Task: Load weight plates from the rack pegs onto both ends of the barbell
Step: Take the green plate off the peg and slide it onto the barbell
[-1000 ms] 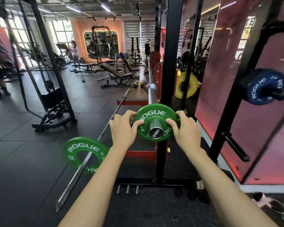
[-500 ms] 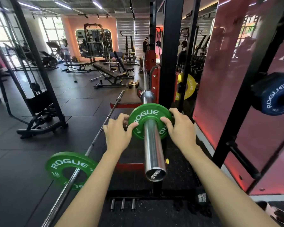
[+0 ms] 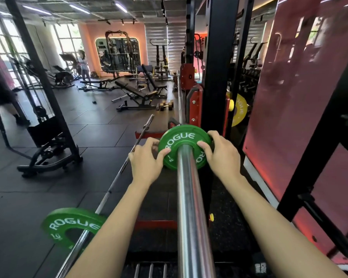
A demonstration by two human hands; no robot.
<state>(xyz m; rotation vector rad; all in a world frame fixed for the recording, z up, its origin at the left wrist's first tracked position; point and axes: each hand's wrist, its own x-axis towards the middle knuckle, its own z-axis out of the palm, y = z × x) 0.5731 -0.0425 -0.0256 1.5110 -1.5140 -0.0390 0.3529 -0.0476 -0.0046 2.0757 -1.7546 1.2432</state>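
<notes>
A small green ROGUE plate [image 3: 181,138] sits far down the chrome sleeve of the racked barbell [image 3: 189,197], which runs from the bottom edge away from me. My left hand [image 3: 147,159] grips the plate's left rim and my right hand [image 3: 221,155] grips its right rim, thumbs on the near face. A second green ROGUE plate [image 3: 68,223] is on another barbell [image 3: 117,177] lying on the floor to the left.
A black rack upright [image 3: 217,67] stands just right of the plate, with a yellow plate [image 3: 239,109] stored behind it. A bare black peg [image 3: 327,223] juts out at lower right. Benches [image 3: 137,93], dumbbells and people are farther back.
Both hands have pushed the green plate from the sleeve's tip far inward along the sleeve, away from me. Much more bare chrome sleeve now shows in front of the plate.
</notes>
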